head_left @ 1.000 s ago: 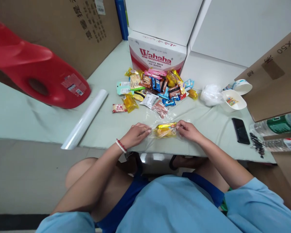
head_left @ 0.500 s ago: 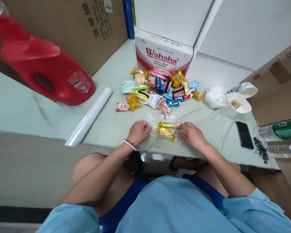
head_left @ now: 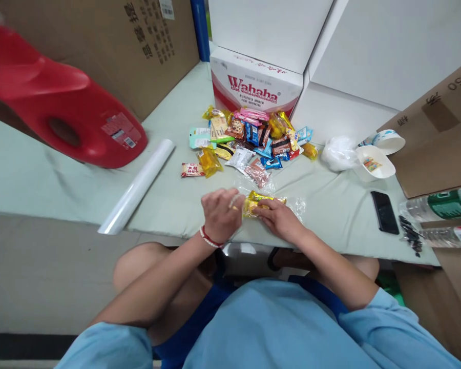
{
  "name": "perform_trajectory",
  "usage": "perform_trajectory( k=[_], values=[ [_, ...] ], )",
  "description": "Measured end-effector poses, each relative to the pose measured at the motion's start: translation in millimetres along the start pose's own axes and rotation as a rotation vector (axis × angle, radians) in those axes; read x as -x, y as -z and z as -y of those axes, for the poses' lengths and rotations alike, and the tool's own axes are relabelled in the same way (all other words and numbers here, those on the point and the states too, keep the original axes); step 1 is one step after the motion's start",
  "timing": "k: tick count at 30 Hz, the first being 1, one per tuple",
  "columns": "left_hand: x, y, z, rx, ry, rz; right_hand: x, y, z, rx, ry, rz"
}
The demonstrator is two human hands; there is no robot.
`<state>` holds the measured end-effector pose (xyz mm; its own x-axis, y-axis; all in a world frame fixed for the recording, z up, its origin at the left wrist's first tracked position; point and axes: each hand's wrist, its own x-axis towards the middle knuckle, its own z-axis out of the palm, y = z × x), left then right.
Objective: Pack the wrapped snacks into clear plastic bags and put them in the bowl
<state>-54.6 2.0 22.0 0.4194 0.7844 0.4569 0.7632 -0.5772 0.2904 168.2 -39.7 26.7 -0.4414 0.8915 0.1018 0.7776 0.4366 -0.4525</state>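
My left hand (head_left: 222,212) is closed in a curl at the left end of a clear plastic sheet (head_left: 297,205), pinching its edge. Two yellow snack packets (head_left: 258,197) lie on this plastic near the table's front edge. My right hand (head_left: 282,220) reaches over them from the right, its fingers pressed on the packets and partly covering them. Behind the hands is a heap of wrapped snacks (head_left: 249,134) in many colours. A pinkish-brown packet (head_left: 258,173) lies nearest to the plastic.
A red jug (head_left: 96,110) and a white roll (head_left: 138,187) stand and lie at the left. A Wahaha box (head_left: 253,87) is behind the heap. To the right are a white plastic bag (head_left: 338,154), a paper bowl (head_left: 386,166), a phone (head_left: 384,212) and bottles (head_left: 451,205).
My left hand has lifted slightly and turned over, still at the plastic. My right hand has slid left onto the yellow packets, uncovering the plastic's right end.
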Motion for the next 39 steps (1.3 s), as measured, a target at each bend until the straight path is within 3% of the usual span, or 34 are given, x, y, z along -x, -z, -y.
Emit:
perform_trajectory(
  k=[3, 5, 9, 11, 13, 17, 22, 27, 30, 35, 39],
  values=[
    [6, -8.3, -12, 0.095, -0.410, 0.095, -1, 2, -5, -0.086, 0.021, -0.022],
    [5, -17.3, -17, 0.106, -0.514, 0.100, -2, 8, -11, -0.184, 0.049, -0.005],
    [0, -31.4, -17, 0.074, -0.462, 0.108, 0, 36, -34, -0.318, -0.006, -0.072],
    [-1, -34.6, -14, 0.084, -0.455, 0.148, -1, 51, -48, -0.237, -0.090, -0.131],
    [-2, -35.8, -12, 0.093, -0.455, 0.181, -7, 61, -61, -0.130, -0.155, -0.067],
    [-5, -34.8, -10, 0.103, -0.443, 0.219, -23, 66, -82, -0.182, -0.312, 0.135],
    [-7, -32.7, -10, 0.104, -0.428, 0.256, -32, 70, -99, -0.317, -0.481, 0.031],
    [-6, -33.4, -10, 0.111, -0.427, 0.258, -39, 70, -101, -0.146, -0.577, -0.066],
    [-5, -35.5, -12, 0.122, -0.426, 0.212, -53, 63, -96, -0.130, -0.602, -0.065],
    [-6, -37.3, -13, 0.116, -0.378, 0.114, -71, 43, -87, -0.214, -0.528, 0.132],
    [-10, -33.4, -14, 0.104, -0.323, 0.145, -71, 43, -78, -0.210, -0.308, -0.003]
  ],
)
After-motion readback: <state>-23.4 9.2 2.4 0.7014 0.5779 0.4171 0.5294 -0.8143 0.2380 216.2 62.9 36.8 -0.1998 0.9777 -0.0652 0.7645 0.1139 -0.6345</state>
